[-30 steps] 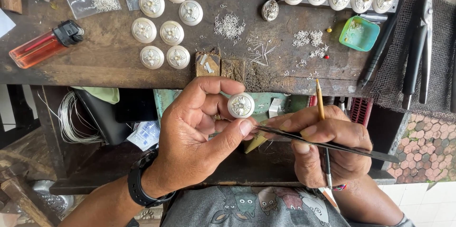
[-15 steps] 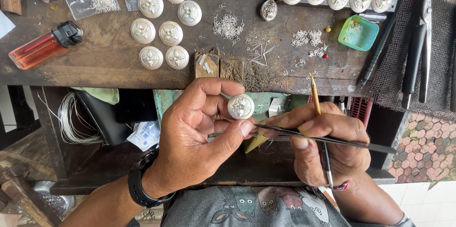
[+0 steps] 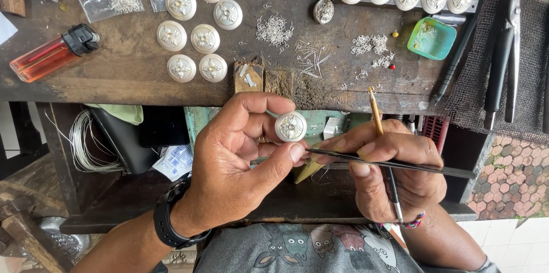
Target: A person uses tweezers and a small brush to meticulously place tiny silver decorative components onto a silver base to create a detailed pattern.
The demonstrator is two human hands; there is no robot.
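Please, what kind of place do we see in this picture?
Most likely a small jewellery or silver craft workshop. A worn wooden bench carries round silver discs and heaps of tiny wire pieces. The left hand holds one disc, and the right hand holds tweezers.

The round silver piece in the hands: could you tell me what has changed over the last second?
Almost nothing. The left hand still pinches the round silver piece, and the right hand still holds the tweezers and thin brush; the brush's upper end has drifted slightly left.
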